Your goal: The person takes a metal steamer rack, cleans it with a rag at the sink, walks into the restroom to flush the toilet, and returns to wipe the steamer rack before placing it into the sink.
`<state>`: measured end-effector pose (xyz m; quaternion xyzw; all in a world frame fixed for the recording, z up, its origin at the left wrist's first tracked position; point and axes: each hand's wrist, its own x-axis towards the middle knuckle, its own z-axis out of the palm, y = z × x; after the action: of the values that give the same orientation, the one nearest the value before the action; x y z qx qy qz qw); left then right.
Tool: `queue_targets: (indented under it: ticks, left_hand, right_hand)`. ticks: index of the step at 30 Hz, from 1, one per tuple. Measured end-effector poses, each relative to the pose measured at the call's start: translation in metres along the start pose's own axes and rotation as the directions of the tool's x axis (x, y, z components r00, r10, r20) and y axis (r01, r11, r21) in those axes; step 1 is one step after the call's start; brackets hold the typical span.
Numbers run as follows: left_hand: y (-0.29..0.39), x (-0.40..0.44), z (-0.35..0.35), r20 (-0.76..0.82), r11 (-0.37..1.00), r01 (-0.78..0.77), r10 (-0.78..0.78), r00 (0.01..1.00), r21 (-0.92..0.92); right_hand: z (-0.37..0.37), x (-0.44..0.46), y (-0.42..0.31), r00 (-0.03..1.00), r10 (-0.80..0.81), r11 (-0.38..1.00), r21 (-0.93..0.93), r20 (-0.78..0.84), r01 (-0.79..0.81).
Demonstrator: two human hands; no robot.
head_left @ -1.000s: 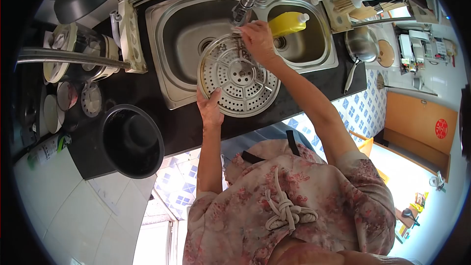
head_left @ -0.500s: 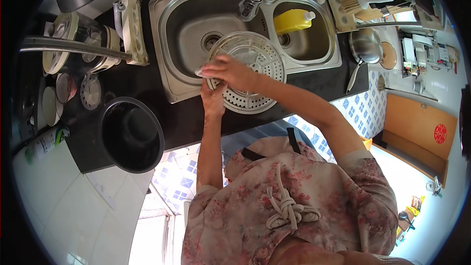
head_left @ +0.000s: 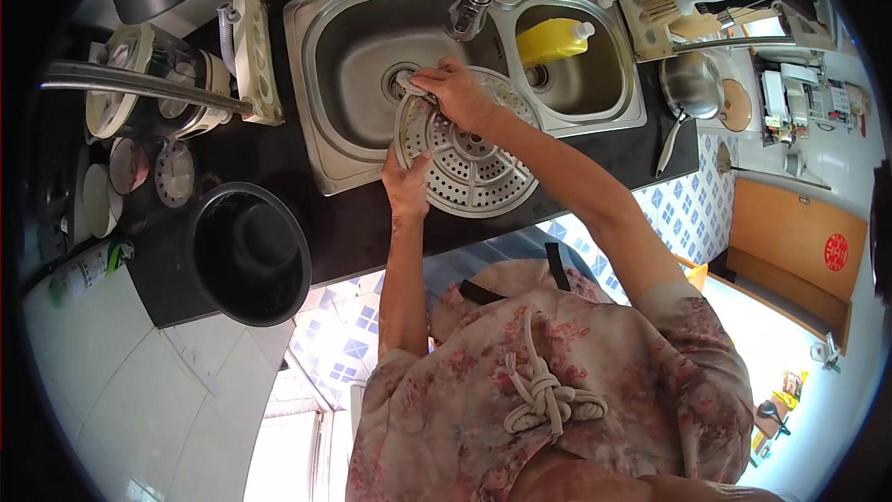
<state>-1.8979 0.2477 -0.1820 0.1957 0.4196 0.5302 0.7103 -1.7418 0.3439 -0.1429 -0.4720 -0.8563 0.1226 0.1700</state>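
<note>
A round metal steamer plate [head_left: 474,188] full of holes is held tilted over the front edge of the steel double sink [head_left: 321,177]. My left hand [head_left: 406,188] grips its left rim, thumb on top and fingers underneath. At the upper left rim, my right hand [head_left: 457,98] is closed on a small pale cloth [head_left: 406,84], pressed against the plate's edge. Most of that cloth is hidden under the fingers. Behind the plate, the drain of the larger basin partly shows.
A yellow bottle [head_left: 555,40] lies in the smaller basin, beneath the faucet [head_left: 469,14]. On the dark counter [head_left: 348,232], a black pot [head_left: 249,256] stands at left. Bowls [head_left: 102,200] line the far left, and a steel saucepan [head_left: 692,88] sits right of the sink.
My right hand has moved up and slightly right along the rim with the cloth, away from my left hand. The plate has shifted slightly, showing more of its centre.
</note>
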Motion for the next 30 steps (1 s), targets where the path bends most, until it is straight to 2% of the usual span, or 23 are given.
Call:
queue_targets:
  ticks: [1,4,7,8,11,14,17,18,21,22,25,30]
  left_hand:
    - [-0.001,0.001,-0.002,0.002,0.999,-0.008,0.008,1.0,0.034]
    - [-0.014,0.007,-0.004,0.003,0.996,-0.041,0.041,0.999,0.084]
    - [-0.016,0.007,-0.007,-0.018,0.997,-0.048,0.049,0.999,0.055]
    - [-0.014,0.005,-0.005,-0.023,0.999,-0.029,0.03,0.999,0.026]
    - [-0.008,0.001,-0.002,-0.037,1.0,-0.005,0.005,0.999,-0.008]
    - [-0.015,0.008,-0.004,-0.029,0.998,-0.041,0.043,0.999,0.041]
    - [-0.015,0.004,-0.005,-0.022,0.999,-0.017,0.018,1.0,0.038]
    - [-0.011,0.004,-0.003,-0.021,1.0,-0.003,0.004,1.0,0.016]
    - [-0.003,0.001,-0.002,0.008,0.999,0.03,-0.03,1.0,-0.036]
    - [-0.005,0.001,-0.002,0.01,0.999,0.036,-0.036,0.999,-0.03]
    - [-0.006,0.003,-0.001,0.011,0.999,0.042,-0.042,0.999,0.0]
    - [-0.001,0.002,-0.001,-0.005,0.994,0.029,-0.029,1.0,0.106]
  right_hand:
    - [0.001,0.0,0.001,0.998,0.056,0.998,-0.034,0.006,-0.055]
    - [0.014,-0.012,-0.028,0.961,-0.276,0.957,0.092,-0.017,0.276]
    - [0.012,-0.007,-0.018,0.967,-0.25,0.968,0.028,-0.047,0.251]
    - [0.008,-0.002,-0.004,0.983,-0.184,0.981,0.055,-0.005,0.184]
    - [0.019,-0.004,0.021,0.991,0.107,0.985,-0.13,-0.084,-0.117]
    - [0.021,-0.014,-0.024,0.977,-0.194,0.981,-0.016,-0.088,0.194]
    - [0.019,-0.014,-0.01,0.981,-0.175,0.984,-0.044,-0.083,0.172]
    - [0.009,-0.01,-0.002,0.995,-0.065,0.994,-0.088,-0.082,0.058]
    - [-0.009,-0.008,0.028,0.976,0.098,0.989,-0.089,-0.197,-0.117]
    - [-0.013,-0.01,0.027,0.961,0.113,0.99,-0.053,-0.253,-0.131]
    - [-0.015,-0.018,0.019,0.989,0.08,0.995,-0.041,-0.123,-0.086]
    - [-0.008,-0.02,0.008,0.998,0.06,0.997,-0.053,-0.011,-0.061]
